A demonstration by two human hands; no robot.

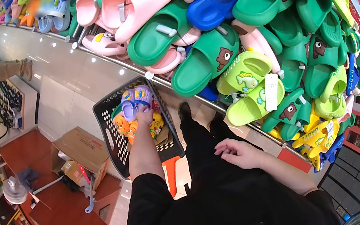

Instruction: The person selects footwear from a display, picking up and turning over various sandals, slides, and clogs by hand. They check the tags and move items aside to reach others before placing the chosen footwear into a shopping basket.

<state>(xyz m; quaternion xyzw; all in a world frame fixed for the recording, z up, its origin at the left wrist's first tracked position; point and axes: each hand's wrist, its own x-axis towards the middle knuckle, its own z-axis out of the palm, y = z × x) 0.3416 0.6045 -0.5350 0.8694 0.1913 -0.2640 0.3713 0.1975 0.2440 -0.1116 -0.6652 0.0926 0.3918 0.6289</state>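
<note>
My left hand (144, 116) reaches down into a black perforated plastic basket (143, 158). Its fingers are closed at the heel end of a pair of lavender children's clogs (136, 100) with small decorations on top. Beside and beneath them in the basket lie orange clogs (122, 125) and yellow ones (157, 121), partly hidden by my arm. My right hand (239, 152) hangs in front of my dark trousers, fingers loosely apart with nothing in them. Nearest to it is a lime-green slipper (254, 102) bearing a white tag (271, 91).
A display heaped with green (203, 63), pink (144, 11) and blue slippers (209, 10) rises ahead and to the right. On the left, an open cardboard box (81, 153) sits on a reddish-brown counter (62, 206). Another person's legs (6, 70) show at far left.
</note>
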